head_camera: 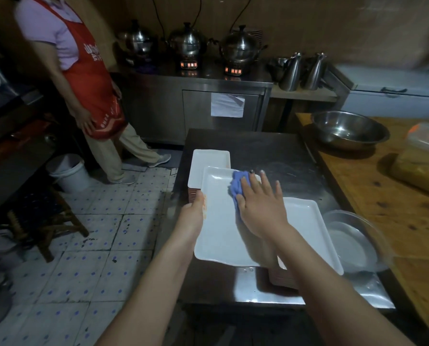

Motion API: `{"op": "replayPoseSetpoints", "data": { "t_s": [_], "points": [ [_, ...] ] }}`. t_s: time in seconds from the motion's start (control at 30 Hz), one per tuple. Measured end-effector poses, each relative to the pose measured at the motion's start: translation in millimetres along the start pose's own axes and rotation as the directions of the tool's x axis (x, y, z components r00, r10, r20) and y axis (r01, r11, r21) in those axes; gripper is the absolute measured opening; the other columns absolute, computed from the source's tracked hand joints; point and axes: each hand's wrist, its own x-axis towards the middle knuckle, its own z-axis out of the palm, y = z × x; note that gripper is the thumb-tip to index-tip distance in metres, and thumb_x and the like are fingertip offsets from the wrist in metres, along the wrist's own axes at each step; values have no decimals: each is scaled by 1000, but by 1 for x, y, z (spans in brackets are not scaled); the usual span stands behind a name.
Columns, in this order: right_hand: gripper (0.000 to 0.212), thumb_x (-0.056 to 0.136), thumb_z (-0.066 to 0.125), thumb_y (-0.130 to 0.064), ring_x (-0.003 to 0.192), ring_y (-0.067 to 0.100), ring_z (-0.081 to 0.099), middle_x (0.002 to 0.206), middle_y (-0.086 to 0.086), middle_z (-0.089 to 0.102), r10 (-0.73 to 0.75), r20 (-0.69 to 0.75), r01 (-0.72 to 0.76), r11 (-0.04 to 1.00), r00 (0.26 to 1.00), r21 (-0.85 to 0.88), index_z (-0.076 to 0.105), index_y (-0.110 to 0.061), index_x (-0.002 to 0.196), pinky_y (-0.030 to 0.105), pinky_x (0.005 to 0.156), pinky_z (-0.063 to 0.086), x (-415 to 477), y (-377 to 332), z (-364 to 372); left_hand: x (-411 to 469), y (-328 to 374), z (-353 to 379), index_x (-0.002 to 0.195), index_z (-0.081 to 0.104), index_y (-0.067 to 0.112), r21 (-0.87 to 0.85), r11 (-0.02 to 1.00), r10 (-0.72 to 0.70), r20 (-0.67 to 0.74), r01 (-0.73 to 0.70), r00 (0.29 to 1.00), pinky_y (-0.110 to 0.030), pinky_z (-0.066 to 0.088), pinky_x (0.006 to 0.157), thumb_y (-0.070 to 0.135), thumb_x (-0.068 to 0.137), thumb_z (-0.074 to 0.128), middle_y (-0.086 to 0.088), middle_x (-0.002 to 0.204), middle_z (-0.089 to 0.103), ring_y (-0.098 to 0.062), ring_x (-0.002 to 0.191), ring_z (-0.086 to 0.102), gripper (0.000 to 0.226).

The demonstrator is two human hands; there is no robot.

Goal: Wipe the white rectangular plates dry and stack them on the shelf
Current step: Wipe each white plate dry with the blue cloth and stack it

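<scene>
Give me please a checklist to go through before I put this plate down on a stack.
1. Left hand grip on the plate: ok, it holds the left rim.
2. Cloth under control: ok, the right hand presses it flat on the plate's far part.
3. Plate fully dry: cannot tell, no drops show, but the light is dim.
4. Far stack top free: ok where visible; the held plate hides its near corner.
5. Near stack top free: ok where visible; its left part is hidden by the arm and the plate.
6. Shelf ready: cannot tell, no shelf can be made out in view.
</scene>
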Motion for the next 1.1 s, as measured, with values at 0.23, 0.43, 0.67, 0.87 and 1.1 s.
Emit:
{"op": "replayPoseSetpoints", "data": {
  "t_s": [0.23, 0.43, 0.67, 0.87, 1.1],
  "points": [
    [54, 101, 18, -38, 146, 19, -9, 160, -2, -6, -108, 78, 94, 981, 991, 171, 2, -25, 151, 45, 115, -5, -53, -25, 16, 9, 2, -10, 78, 60, 13, 27, 998, -49, -60, 51, 997, -23, 45, 53, 50, 96, 35, -5, 71, 62, -21, 61, 60, 47],
    [53, 100, 15, -40, 146, 20, -9, 160, -1, -2, -82, 47, 76, 990, 996, 116, 5, -28, 151, 49, 114, -8, -23, -16, 18, 7, -9, -3, 78, 58, 18, 16, 1000, -21, -14, 22, 1000, -23, 46, 56, 44, 98, 34, -4, 75, 63, -19, 66, 61, 41],
    [47, 100, 28, -41, 138, 30, 27, 147, 9, 36, 101, 29, -104, 986, 994, 133, 22, -27, 144, 50, 110, 19, -3, 9, 18, 5, -21, -12, 78, 60, 16, 9, 1000, -23, -9, 23, 1000, -28, 49, 66, 45, 97, 37, -6, 79, 66, -23, 70, 63, 41],
    [14, 95, 47, -21, 61, 3, 51, 71, -14, 56, 195, -121, -96, 825, 973, 557, 39, -33, 95, 15, 53, 32, -19, 17, 29, 9, -37, -26, 78, 60, 14, 46, 997, -62, -3, 62, 998, -23, 49, 59, 47, 96, 37, -2, 77, 67, -17, 67, 64, 44],
    [48, 84, 68, -21, 79, 4, 54, 100, -11, 54, 338, 67, -229, 468, 939, 854, 51, -23, 129, 19, 67, 42, -22, 16, 46, 22, -70, -41, 80, 63, 18, 82, 981, -182, 50, 178, 982, -18, 48, 41, 47, 95, 39, 7, 62, 71, -10, 54, 68, 41]
  ]
}}
